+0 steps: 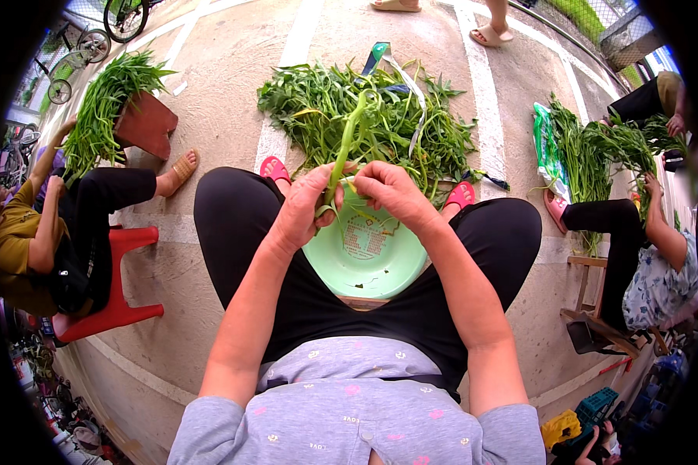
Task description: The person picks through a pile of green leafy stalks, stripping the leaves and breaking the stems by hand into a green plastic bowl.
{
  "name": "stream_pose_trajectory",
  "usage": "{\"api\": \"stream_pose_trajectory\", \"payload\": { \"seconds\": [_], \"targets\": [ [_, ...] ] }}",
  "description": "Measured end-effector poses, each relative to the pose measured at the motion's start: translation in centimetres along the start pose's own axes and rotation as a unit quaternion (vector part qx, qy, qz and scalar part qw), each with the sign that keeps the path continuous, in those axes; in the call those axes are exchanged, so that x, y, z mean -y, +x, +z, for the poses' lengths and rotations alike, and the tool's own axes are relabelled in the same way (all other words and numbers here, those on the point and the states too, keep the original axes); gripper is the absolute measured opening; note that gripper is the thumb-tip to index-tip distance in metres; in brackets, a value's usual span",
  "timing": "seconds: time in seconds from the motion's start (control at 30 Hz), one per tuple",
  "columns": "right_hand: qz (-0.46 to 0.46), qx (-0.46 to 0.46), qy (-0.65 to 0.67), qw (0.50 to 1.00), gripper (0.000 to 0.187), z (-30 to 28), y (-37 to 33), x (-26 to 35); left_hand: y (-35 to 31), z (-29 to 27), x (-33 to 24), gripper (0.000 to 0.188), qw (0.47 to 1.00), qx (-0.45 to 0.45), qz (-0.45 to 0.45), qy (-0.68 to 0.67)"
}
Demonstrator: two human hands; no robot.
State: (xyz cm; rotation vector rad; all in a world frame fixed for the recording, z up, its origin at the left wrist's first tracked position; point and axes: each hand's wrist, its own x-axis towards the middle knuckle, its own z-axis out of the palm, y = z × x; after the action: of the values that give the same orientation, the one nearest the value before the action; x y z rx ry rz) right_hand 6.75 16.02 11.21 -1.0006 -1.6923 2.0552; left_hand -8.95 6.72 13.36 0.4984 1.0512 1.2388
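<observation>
My left hand (304, 203) is wrapped around a thick pale-green leafy-vegetable stem (347, 141), which stands up and curls over at its top. Close beside it, my right hand (399, 194) has thumb and fingers pinched together; whatever they hold is too small to make out, though a yellowish bit shows by the fingertips. Under both hands, between my knees, sits a light green plastic basin (364, 280) with printing on its bottom and a few small dark scraps inside. Beyond it a large heap of leafy green stems (310, 112) lies on the ground.
On the left a person sits on a red plastic stool (120, 283), near a reddish-brown block (147, 124) with greens (105, 101) at it. To the right, people handle more long greens (585, 159) near a wooden chair (589, 302). Bicycles (77, 58) stand far left.
</observation>
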Motion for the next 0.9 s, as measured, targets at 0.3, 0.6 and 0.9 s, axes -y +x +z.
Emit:
{"api": "stream_pose_trajectory", "payload": {
  "seconds": [0.3, 0.6, 0.9],
  "targets": [
    [0.036, -0.028, 0.141, 0.989, 0.013, 0.0, -0.1, 0.4, 0.0, 0.3, 0.2, 0.04, 0.998, 0.041, 0.012, 0.044],
    [0.036, -0.089, 0.274, 0.957, 0.014, -1.8, 0.5, -1.2, -0.1, 0.4, 0.1, 0.044, 0.999, 0.02, 0.009, 0.035],
    [0.027, -0.057, 0.214, 0.975, 0.013, -0.9, -0.1, 0.4, 0.0, 0.2, 0.1, 0.045, 1.0, 0.016, 0.002, -0.022]
  ]
}}
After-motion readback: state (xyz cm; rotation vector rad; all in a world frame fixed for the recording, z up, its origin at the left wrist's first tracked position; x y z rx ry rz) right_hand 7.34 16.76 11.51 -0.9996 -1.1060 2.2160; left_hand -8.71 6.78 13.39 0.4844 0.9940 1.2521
